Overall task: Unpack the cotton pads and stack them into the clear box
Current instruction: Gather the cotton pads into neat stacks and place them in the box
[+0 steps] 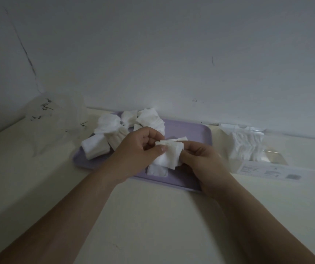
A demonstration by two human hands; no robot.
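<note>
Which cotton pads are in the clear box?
The rippled row far right, inside the clear box; others lie on the purple tray or in the left hand and right hand.

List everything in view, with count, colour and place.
tray: 1, lilac, mid table
loose pads: too many to count, white, heaped on tray's left and far part
flat pads: a few, white, on tray under the hands
held pads: small bundle, white, above tray
box: 1, clear, right of tray, white pads inside
wrapper: 1, clear with black print, left of tray
label sheet: 1, white with grey print, flat before box
table: 1, cream
wall: 1, white, behind
left grip: 1, bare hand, pinches held pads
right grip: 1, bare hand, pinches held pads
</note>
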